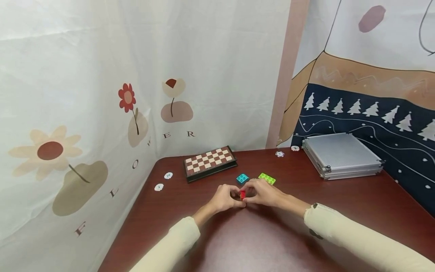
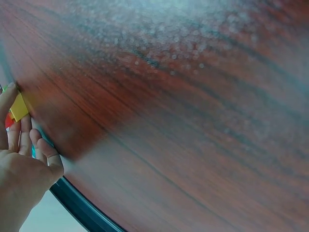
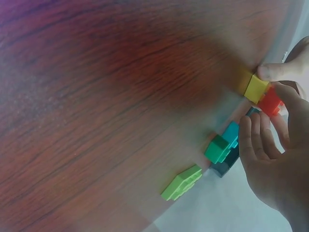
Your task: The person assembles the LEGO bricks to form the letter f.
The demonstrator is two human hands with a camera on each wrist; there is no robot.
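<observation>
Both hands meet at the middle of the table around a small red toy building brick [image 1: 242,195] and a yellow brick [image 3: 256,89]. The two bricks sit right against each other. My left hand [image 1: 224,198] pinches the yellow brick, its thumb on the yellow side in the left wrist view. From the other side my right hand [image 1: 261,192] holds the red brick with its fingertips, which partly cover it. Just beyond the hands lie a blue brick [image 1: 242,178] and a lime brick [image 1: 267,178]. A darker green brick [image 3: 217,150] is beside the blue one in the right wrist view.
A brown-and-white checkered board box [image 1: 209,162] stands at the back left. White chips [image 1: 168,175] lie near the left edge, others [image 1: 279,154] at the back. A silver case [image 1: 343,155] sits at the back right. Printed curtains [image 1: 217,75] border the reddish-brown table [image 1: 163,223].
</observation>
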